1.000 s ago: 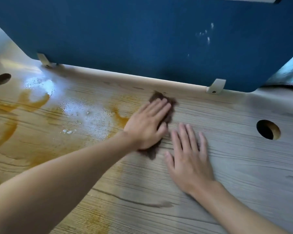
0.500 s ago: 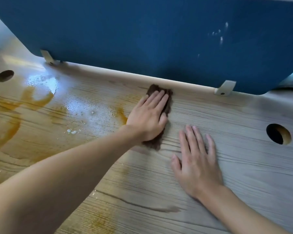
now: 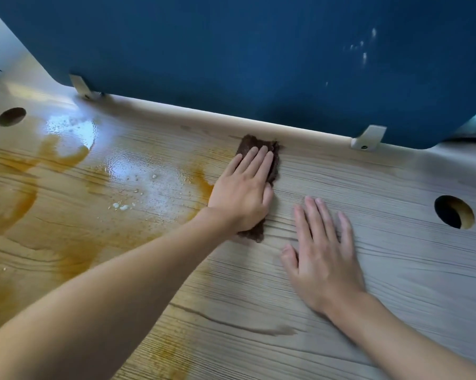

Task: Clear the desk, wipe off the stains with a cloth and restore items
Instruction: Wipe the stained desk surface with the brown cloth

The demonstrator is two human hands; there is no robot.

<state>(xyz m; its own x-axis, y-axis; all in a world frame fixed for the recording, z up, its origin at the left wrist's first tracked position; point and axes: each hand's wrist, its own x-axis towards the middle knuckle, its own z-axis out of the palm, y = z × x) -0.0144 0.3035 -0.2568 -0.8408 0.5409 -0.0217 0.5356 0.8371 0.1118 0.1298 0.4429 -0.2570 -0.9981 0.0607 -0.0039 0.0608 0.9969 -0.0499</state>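
Observation:
A dark brown cloth (image 3: 249, 145) lies flat on the wood-grain desk (image 3: 395, 270), close to the back edge. My left hand (image 3: 245, 193) presses down on it with fingers stretched out, covering most of it. My right hand (image 3: 321, 256) rests flat on the desk just right of the cloth, fingers apart, holding nothing. Orange-brown stains (image 3: 64, 157) and a wet, shiny film with small white specks (image 3: 120, 206) spread over the left half of the desk. The right half looks grey and dry.
A blue partition panel (image 3: 258, 58) stands along the desk's back edge on two pale brackets (image 3: 368, 137). Round cable holes sit at the far left (image 3: 11, 116) and the far right (image 3: 454, 212).
My left hand has pushed the cloth away from me, toward the partition. My right hand stays flat in the same spot on the desk.

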